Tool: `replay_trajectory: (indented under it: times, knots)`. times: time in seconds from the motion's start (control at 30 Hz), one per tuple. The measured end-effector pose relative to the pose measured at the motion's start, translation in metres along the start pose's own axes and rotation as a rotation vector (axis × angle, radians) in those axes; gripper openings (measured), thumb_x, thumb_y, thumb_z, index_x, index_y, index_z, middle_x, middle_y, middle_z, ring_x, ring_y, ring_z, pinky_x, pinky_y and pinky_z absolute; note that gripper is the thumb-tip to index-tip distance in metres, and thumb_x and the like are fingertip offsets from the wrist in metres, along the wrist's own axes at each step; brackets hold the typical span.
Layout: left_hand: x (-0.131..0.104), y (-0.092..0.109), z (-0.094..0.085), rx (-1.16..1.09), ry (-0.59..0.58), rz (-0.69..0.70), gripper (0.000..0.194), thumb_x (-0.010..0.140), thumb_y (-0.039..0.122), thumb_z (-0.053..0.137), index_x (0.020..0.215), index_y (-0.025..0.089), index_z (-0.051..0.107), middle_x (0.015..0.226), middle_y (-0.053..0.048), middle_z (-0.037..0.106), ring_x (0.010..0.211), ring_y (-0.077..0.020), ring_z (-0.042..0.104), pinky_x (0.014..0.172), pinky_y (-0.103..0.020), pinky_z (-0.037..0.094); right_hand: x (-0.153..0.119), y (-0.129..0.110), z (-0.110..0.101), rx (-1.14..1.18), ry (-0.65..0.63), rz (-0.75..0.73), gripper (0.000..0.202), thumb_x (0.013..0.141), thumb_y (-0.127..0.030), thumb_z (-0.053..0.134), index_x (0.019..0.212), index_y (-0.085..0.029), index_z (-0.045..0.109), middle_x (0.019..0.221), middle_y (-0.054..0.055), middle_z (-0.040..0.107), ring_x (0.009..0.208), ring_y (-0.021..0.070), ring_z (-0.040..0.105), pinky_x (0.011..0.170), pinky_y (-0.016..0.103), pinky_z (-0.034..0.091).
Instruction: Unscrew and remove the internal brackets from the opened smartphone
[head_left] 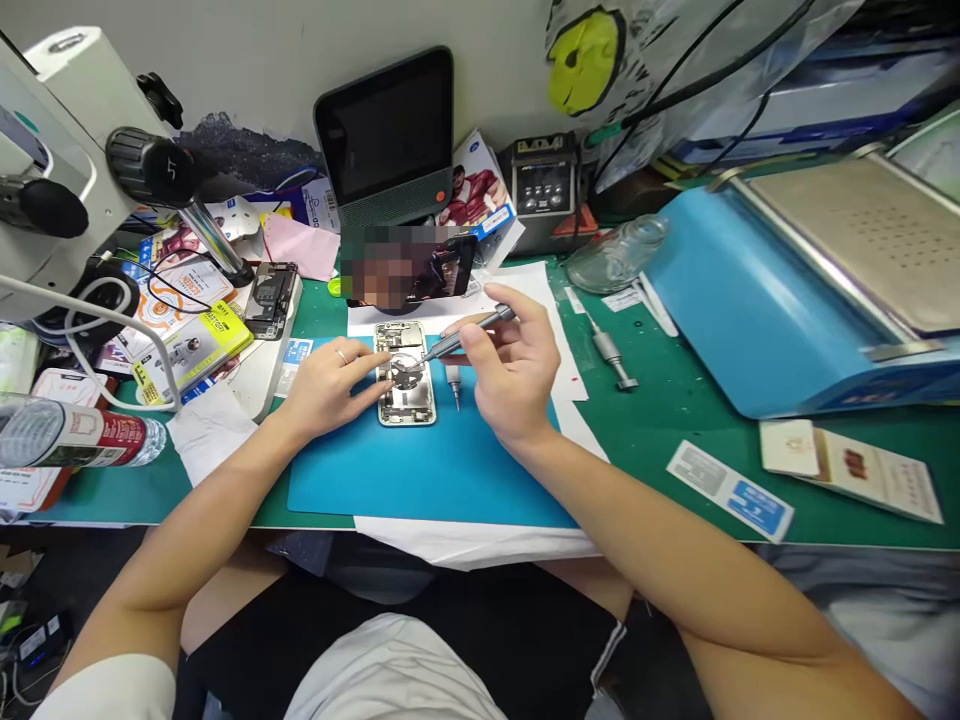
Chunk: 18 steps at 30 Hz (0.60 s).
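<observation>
An opened smartphone housing with its inner parts showing lies on a blue mat. My left hand reaches in from the left, its fingers stretched out and apart, with the fingertips resting on the phone's left side and inner parts. Between the thumb and fingers of my right hand is a grey screwdriver, tilted so that its tip meets the middle of the phone. A second small screwdriver lies just right of the phone, partly under my right hand's side.
Behind the mat leans a lit phone, and a dark display stands behind it. A microscope stand, a bottle and boxes crowd the left. Rightward are another screwdriver, a glass jar and a blue machine.
</observation>
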<state>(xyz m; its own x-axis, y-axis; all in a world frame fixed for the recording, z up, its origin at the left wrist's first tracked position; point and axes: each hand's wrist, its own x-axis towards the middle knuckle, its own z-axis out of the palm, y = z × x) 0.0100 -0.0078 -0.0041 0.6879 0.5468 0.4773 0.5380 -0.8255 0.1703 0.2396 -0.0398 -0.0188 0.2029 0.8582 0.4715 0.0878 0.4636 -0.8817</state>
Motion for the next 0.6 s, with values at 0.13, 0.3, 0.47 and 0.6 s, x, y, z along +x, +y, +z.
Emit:
replay_trajectory:
  times: [0.13,0.3,0.47,0.6]
  knots:
    - [-0.003,0.006,0.0,-0.04,-0.004,-0.002,0.03,0.103,0.039,0.06,0.123,0.018,0.069,0.097,-0.008,0.072,0.086,-0.0202,0.067,0.077,-0.034,0.051,-0.003,-0.006,0.003,-0.017,-0.028,-0.014,0.039,0.1,-0.046,0.061,0.135,-0.036,0.051,0.098,0.004,0.072,0.085,0.0235,0.074,0.068,0.04,0.07]
    - [-0.001,0.013,-0.005,-0.054,0.019,0.02,0.026,0.105,0.035,0.058,0.121,0.02,0.07,0.097,-0.007,0.074,0.087,-0.0186,0.069,0.076,-0.031,0.049,-0.005,-0.009,0.005,0.004,-0.052,-0.005,0.035,0.099,-0.043,0.063,0.132,-0.036,0.053,0.095,0.004,0.073,0.079,0.0224,0.074,0.065,0.039,0.069]
    - [-0.002,0.014,-0.009,-0.062,-0.033,0.023,0.024,0.106,0.034,0.056,0.12,0.024,0.072,0.093,-0.004,0.074,0.082,-0.0165,0.067,0.072,-0.03,0.045,-0.007,-0.009,0.005,0.032,-0.049,0.018,0.035,0.098,-0.043,0.065,0.13,-0.036,0.054,0.095,0.003,0.074,0.077,0.0221,0.074,0.066,0.039,0.07]
    - [-0.003,0.014,-0.008,-0.049,-0.021,0.041,0.024,0.107,0.035,0.054,0.111,0.023,0.075,0.089,-0.004,0.075,0.078,-0.0157,0.066,0.07,-0.031,0.042,-0.007,-0.009,0.006,0.027,-0.042,0.031,0.035,0.097,-0.044,0.066,0.128,-0.035,0.054,0.094,0.003,0.074,0.076,0.0213,0.074,0.064,0.037,0.07]
